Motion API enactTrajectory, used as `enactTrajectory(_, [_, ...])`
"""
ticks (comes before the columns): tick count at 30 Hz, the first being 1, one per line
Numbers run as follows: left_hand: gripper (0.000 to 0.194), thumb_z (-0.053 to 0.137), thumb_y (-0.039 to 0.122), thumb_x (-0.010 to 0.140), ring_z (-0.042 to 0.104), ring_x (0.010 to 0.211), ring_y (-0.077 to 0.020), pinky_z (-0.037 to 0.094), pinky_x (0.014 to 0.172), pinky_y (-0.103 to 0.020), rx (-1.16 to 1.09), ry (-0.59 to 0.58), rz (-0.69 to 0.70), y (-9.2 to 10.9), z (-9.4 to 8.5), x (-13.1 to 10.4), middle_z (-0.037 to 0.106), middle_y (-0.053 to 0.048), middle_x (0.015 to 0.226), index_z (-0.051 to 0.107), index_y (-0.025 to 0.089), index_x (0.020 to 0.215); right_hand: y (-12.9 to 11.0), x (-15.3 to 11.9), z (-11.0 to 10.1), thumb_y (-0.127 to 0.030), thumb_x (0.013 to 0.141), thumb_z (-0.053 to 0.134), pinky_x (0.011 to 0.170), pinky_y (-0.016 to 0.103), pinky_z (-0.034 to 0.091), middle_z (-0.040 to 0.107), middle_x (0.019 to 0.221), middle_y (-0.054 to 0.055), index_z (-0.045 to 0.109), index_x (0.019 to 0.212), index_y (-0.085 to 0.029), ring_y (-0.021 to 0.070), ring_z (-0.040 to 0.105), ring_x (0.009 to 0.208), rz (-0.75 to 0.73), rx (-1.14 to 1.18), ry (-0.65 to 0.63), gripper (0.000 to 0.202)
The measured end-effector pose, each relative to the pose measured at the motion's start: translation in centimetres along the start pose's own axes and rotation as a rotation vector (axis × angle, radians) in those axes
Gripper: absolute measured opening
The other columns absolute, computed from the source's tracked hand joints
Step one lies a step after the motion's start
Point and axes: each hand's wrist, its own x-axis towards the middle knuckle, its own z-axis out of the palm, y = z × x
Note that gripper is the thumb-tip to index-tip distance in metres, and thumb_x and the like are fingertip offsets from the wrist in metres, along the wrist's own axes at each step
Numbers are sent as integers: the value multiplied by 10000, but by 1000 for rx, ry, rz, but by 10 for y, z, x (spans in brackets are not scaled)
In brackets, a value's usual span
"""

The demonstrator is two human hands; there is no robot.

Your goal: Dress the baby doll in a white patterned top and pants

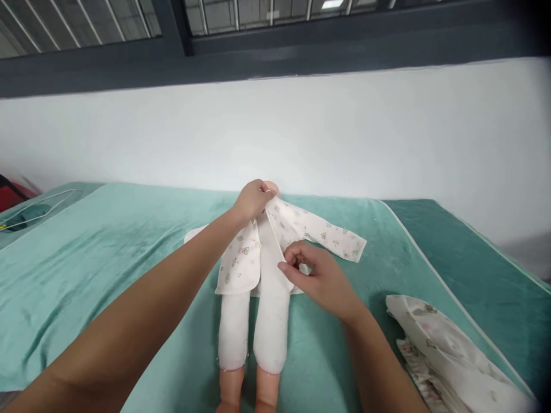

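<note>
A doll (271, 332) with a white padded body and legs lies on its back, its feet toward me. A white printed baby shirt (239, 258) lies on its torso with the front parted, and one sleeve stretches out to the right. Up at the neckline, my left hand (253, 202) pinches the shirt's collar and covers much of the doll's head. My right hand (316, 278) is at the right front panel, with curled fingers and thumb closed on its edge. My left forearm hides most of the other sleeve.
A green plush cover (142, 241) lies under the doll. Folded printed white clothing (456, 350) rests at the lower right. Behind stands a white wall (275, 137) beneath a dark window frame. A red item (12, 192) and white cord (43, 201) are at far left.
</note>
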Motion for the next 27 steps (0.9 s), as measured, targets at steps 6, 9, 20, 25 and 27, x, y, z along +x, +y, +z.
enactTrajectory(6, [139,643,287,777,528,682,-164,380,641,-300,288,105,122,-13,-7,7,611,-10,756,546,213,709,-12,-3,19,-257,909,605,752,296,465,665,893,-2,628,915,-261,161,590,829,-99,-9,-57,24])
enactTrajectory(9, [146,703,294,728,569,718,-167,407,663,-294,187,92,37,-28,-9,9,633,-16,791,595,206,773,-8,-1,19,-254,915,597,728,293,471,688,898,-1,649,897,-256,161,609,813,-112,17,-123,55])
enactTrajectory(20, [214,431,330,938,621,975,-206,485,892,-342,258,242,194,-127,-30,-63,685,-37,1024,623,238,966,16,6,0,-372,942,576,682,277,445,652,724,-3,651,734,-213,152,584,710,18,28,43,271])
enactTrajectory(25, [296,514,217,844,548,1216,-252,450,1048,-380,512,337,123,-179,-59,-89,608,-74,1233,601,259,1124,39,10,-18,-455,918,592,681,285,472,646,674,3,627,694,-202,153,588,654,126,146,220,339])
enactTrajectory(27, [343,554,245,834,532,1231,-285,431,1070,-406,592,414,74,-192,-72,-92,569,-95,1275,602,259,1173,53,12,-26,-482,897,606,676,283,461,629,661,-2,615,672,-201,148,571,644,192,93,410,360])
